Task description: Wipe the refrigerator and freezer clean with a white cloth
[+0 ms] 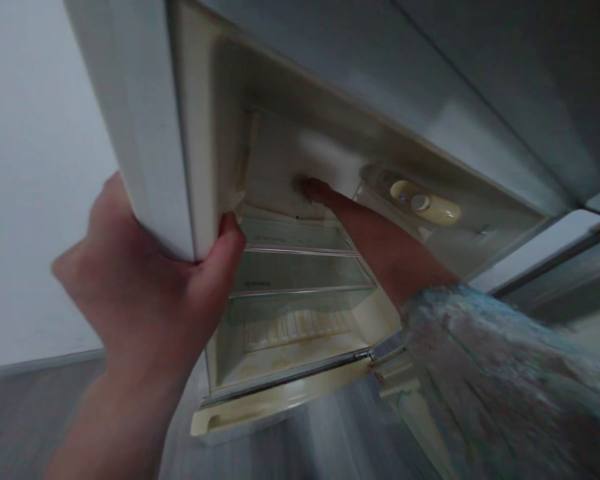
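Observation:
An open refrigerator (365, 120) with a yellowed cream lining fills the middle of the view. My left hand (150, 267) is closed around the front edge of its left side wall, thumb inside and the other fingers behind the outer panel. Deep in the compartment, my right hand (317, 191) is at the back wall (280, 160). Its fingers look curled in, and a blurred greyish patch lies at their tips; what they hold, if anything, I cannot make out. A wet-looking, translucent bluish sleeve (480, 347) covers my right forearm up from below the elbow.
Glass shelves (300, 270) span the compartment below my right arm. An oval thermostat housing with a round knob (420, 203) sits on the ceiling. The stained fridge door (420, 413) hangs open at lower right. A white wall (35, 167) and grey floor (25, 413) lie left.

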{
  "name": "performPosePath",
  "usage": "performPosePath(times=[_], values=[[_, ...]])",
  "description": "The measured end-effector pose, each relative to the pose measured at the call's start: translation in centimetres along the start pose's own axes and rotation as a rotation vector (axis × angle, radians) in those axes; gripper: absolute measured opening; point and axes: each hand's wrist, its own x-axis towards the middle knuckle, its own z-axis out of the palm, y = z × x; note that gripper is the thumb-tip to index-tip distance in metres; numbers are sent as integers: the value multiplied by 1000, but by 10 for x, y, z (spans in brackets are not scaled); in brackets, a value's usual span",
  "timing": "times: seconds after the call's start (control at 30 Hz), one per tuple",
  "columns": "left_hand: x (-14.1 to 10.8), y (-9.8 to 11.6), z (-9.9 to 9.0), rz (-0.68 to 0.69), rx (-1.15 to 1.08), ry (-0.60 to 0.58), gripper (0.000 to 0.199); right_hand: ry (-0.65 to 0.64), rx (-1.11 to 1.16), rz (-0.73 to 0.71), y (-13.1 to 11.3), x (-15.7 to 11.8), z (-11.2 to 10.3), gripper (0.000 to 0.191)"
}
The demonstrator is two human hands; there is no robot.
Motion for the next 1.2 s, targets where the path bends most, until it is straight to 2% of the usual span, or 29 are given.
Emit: performPosePath(times=[0.1, 0.17, 0.3, 0.37, 0.43, 0.53, 0.67, 0.7, 0.73, 0.77, 0.9, 0.97, 1.03, 1.1, 1.2], values=[[1, -3, 2, 43, -6, 19, 70, -20, 12, 23, -1, 3, 19, 51], [1, -2, 2, 46, -2, 14, 71, 7, 0, -6, 5, -2, 23, 49], [2, 4, -1, -11, 57, -1, 70, 78, -119, -164, 22, -28, 14, 43], [2, 6, -2, -42, 104, -10, 68, 61, -144, -264, 26, -46, 3, 39], [3, 7, -2, -49, 128, -1, 69, -18, -95, -384, 26, -66, -9, 37], [4, 6, -1, -36, 131, 5, 71, -213, 31, -519, 21, -94, -28, 34], [4, 5, -1, -8, 101, -2, 69, -557, 125, -576, 9, -120, -56, 33], [4, 6, -2, 0, 92, 0, 69, -602, 120, -557, 7, -122, -64, 33], [4, 7, -2, 3, 88, 5, 69, -584, 103, -517, 4, -122, -71, 34], [4, 7, -2, 4, 87, 7, 69, -504, 76, -461, 2, -118, -79, 36], [4, 6, 0, -28, 111, 11, 66, 21, -40, -198, -13, -79, -96, 47], [3, 1, 2, -36, 124, 16, 66, 161, -70, -106, -23, -50, -89, 51], [2, -3, 4, -41, 133, 31, 64, 183, -75, -50, -35, -23, -72, 57], [2, -4, 5, -45, 147, 40, 63, 117, -66, -44, -46, -3, -48, 61], [2, 3, 1, -45, 178, 47, 64, 9, -7, -136, -57, 11, -17, 50]])
